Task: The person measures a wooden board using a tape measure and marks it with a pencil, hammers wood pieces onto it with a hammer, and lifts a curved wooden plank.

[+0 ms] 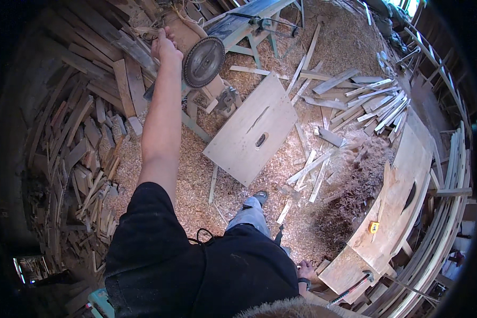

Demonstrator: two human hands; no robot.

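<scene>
My left arm stretches far forward, and my left hand (166,46) is closed at the upper left among tangled pale strands (147,32). What its fingers grip is too small to make out. Just right of that hand, a round toothed saw blade (204,62) stands on a wooden machine. Low at the right, beside my body, my right hand (305,270) has its fingers curled, with a small pale spot at them that I cannot identify. It wears a dark wristband and is near the end of a wooden bench (336,273).
A board (252,132) with an oval hole lies ahead over shavings (196,175). Scrap wood (90,153) piles up at left, and thin strips (389,108) at upper right. On the bench lie a yellow tape measure (374,227) and a hammer (351,289). A blue-grey sawhorse-like stand (249,26) is at the top.
</scene>
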